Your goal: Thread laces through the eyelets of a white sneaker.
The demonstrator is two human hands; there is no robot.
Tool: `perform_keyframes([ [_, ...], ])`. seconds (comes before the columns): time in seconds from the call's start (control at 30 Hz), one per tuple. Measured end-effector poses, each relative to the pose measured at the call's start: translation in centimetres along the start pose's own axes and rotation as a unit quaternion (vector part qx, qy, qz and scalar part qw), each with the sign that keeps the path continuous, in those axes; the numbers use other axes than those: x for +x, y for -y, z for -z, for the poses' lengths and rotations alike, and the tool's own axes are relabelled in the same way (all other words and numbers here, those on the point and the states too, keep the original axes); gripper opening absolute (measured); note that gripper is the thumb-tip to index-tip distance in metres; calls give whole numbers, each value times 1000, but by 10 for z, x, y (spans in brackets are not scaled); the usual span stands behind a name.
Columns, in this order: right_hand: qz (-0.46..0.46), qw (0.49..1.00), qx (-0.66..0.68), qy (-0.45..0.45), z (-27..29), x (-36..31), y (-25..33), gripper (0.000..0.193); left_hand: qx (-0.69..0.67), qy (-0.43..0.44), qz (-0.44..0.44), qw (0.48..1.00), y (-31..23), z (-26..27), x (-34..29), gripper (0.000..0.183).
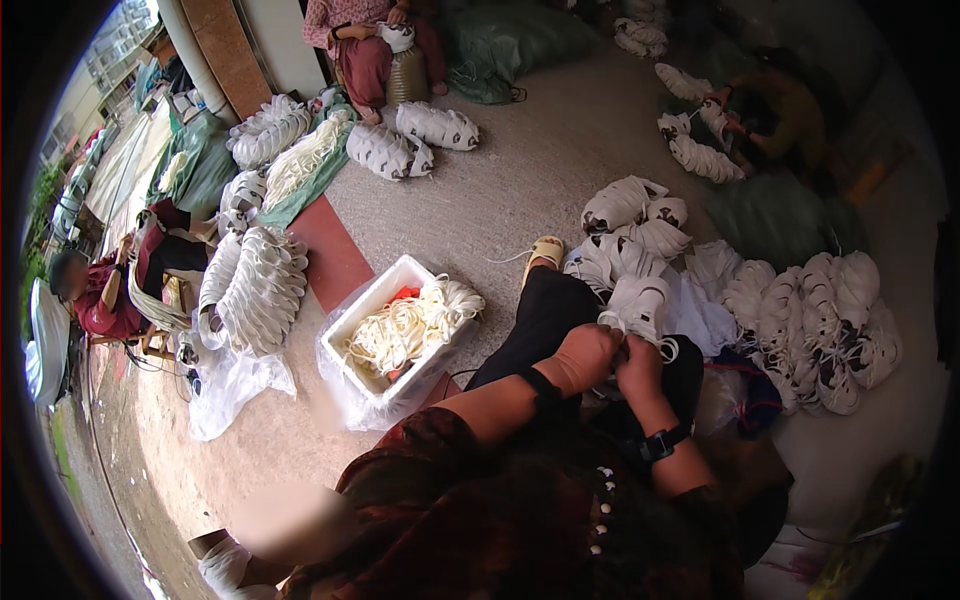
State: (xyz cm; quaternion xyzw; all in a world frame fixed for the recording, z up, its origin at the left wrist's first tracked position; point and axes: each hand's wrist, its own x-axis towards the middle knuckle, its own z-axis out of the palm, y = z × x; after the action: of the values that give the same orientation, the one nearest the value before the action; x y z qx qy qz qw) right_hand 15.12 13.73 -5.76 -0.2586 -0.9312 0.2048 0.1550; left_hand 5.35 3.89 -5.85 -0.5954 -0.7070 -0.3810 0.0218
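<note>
A white shoe upper [638, 303] rests over my lap, its toe pointing away from me. Both hands meet at its near end. My left hand [588, 352] is closed, its fingertips at a white shoelace [668, 349] by the upper's edge. Right beside it, my right hand [636, 366] is also closed, pinching at the lacing, with a lace loop sticking out to its right. My hands hide exactly where the lace passes through the upper.
A white foam box [345, 368] of cream laces stands to my left. Bundled white uppers [812, 325] lie at right, more uppers [622, 205] ahead. Another pile [262, 290] sits at left. Other people work at far left, top and upper right. Green sacks [520, 45] lie behind.
</note>
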Motion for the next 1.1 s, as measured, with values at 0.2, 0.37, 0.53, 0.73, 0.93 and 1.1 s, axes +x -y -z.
perform_keyframes([
  [0.2, 53, 996, -76, 15, -1, 1, 1, 5, -73, -6, 118, 990, 7, 1, 3, 11],
  [0.37, 221, 930, -100, 275, 52, -12, 26, 6, -139, -37, 143, 979, 15, 2, -7, 20],
  [0.53, 269, 882, 250, 297, 140, -6, 100, 27, -133, -31, 165, 977, 12, 3, -10, 31],
  [0.73, 407, 576, 595, 386, 247, 2, 183, 31, -131, -18, 88, 987, 9, -6, 2, 31],
  [0.93, 307, 622, 624, 359, 243, -15, 118, 28, -117, 7, 144, 983, 15, 9, -1, 28],
  [1.1, 301, 663, 611, 311, 241, -13, 87, 26, -107, 15, 123, 986, 17, 6, -2, 26],
])
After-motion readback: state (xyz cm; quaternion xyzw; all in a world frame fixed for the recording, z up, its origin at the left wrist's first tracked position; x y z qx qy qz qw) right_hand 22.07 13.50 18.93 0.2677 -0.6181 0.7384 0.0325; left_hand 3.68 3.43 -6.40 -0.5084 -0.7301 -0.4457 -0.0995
